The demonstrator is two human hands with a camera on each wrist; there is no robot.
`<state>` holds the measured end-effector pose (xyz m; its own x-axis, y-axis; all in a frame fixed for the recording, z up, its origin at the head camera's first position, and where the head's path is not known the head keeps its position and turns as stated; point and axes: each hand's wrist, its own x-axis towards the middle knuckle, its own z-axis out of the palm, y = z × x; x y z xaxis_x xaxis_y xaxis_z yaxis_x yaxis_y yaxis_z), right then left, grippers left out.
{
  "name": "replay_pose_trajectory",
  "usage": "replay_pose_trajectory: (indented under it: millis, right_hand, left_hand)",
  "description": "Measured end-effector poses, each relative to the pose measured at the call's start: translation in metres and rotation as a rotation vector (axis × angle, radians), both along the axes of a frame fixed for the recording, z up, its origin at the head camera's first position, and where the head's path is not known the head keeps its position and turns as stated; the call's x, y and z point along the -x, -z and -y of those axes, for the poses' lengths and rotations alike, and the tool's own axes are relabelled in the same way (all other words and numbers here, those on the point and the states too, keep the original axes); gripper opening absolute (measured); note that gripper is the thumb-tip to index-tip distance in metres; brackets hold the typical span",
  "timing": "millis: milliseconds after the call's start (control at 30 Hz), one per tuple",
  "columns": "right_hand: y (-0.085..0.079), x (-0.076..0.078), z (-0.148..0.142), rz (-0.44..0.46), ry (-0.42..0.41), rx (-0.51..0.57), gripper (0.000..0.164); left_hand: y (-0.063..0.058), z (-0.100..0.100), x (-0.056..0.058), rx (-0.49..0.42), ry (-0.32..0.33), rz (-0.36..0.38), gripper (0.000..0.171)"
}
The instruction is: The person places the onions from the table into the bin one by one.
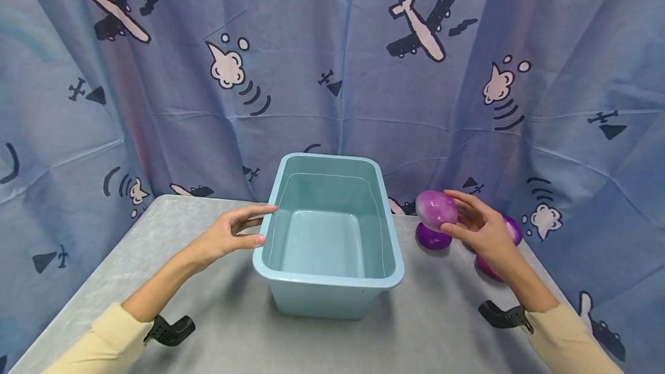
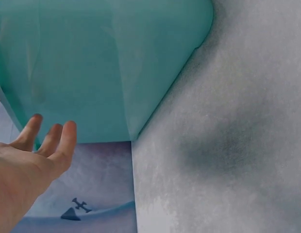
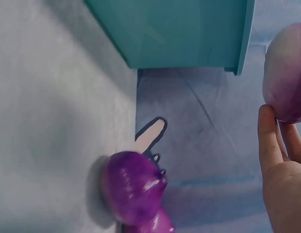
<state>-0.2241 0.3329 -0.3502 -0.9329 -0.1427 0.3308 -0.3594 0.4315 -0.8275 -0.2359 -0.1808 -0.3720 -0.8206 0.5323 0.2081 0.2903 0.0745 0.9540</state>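
In the head view my right hand (image 1: 480, 227) holds a shiny purple onion (image 1: 435, 210), pale on one side, between thumb and fingers. The same onion (image 3: 289, 73) is raised at the right edge of the right wrist view. Below it another purple onion (image 1: 432, 238) lies on the table, and more onions (image 1: 511, 229) are partly hidden behind my right hand and wrist. A light teal plastic basin (image 1: 327, 280) stands in the middle with a bare bottom. At its left rim is my left hand (image 1: 231, 232), fingers loosely extended; whether the fingertips touch the rim is unclear.
The basin stands on a grey table (image 1: 208, 316). A blue curtain (image 1: 312, 74) printed with airplanes hangs just behind the table and along both sides. Black straps with mounts (image 1: 170, 331) sit on both wrists.
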Motion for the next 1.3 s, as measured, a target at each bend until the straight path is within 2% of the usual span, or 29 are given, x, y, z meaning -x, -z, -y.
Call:
replay_pose_trajectory:
  millis: [233, 467, 667, 1000, 1300]
  right_hand:
    - [-0.010, 0.009, 0.016, -0.027, -0.080, 0.058, 0.063]
    - [-0.014, 0.014, 0.032, -0.046, -0.125, 0.062, 0.063]
    - [-0.017, 0.019, 0.044, -0.046, -0.193, 0.126, 0.062]
    - [-0.019, 0.028, 0.063, -0.042, -0.315, 0.218, 0.063]
    - [-0.017, 0.034, 0.073, -0.032, -0.367, 0.244, 0.064]
  left_hand:
    - [-0.001, 0.000, -0.001, 0.007, -0.001, 0.000, 0.059]
    - [0.000, 0.000, -0.001, 0.009, -0.004, 0.009, 0.059]
    - [0.000, 0.000, -0.001, 0.018, -0.007, 0.004, 0.059]
    - [0.001, 0.001, -0.001, 0.021, -0.010, 0.001, 0.060]
    - [0.002, 0.000, -0.001, 0.016, -0.004, 0.001, 0.059]
